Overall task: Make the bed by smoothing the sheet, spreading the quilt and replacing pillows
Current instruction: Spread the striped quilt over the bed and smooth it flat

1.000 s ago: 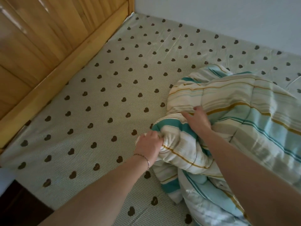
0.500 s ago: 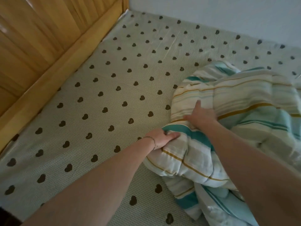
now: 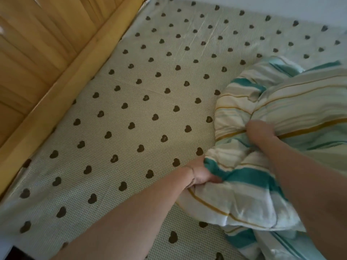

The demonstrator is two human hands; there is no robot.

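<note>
Bunched in a puffy heap on the bed, the quilt, striped teal, cream and mustard, filling the side to the right of both hands. Left hand clenched on a fold at the heap's near-left edge, fingers buried in the fabric just above the sheet. Right hand further up, sunk into the top of the heap with a fistful gathered under it; fingers themselves mostly hidden, so grip judged from the pinched fabric radiating out from it.

Likely soft, thick and light for its bulk: padded, deeply creased, sagging wherever unsupported. No stiffness to lean on, so no pushing it flat from the middle; better to find a hem or a corner and pull from there. Smooth cotton-looking cover, probably not slippery, but a loose handful may slide out under a hard tug. Best hold: two points well apart along one edge, for shaking the whole thing open toward the wooden headboard away to the left of the left hand. Current holds sit close together in the bundle, good for dragging or lifting, poor for spreading.

Heart-printed sheet to the left of the hands lying fairly flat, a few faint creases beyond them. No pillows in view.
</note>
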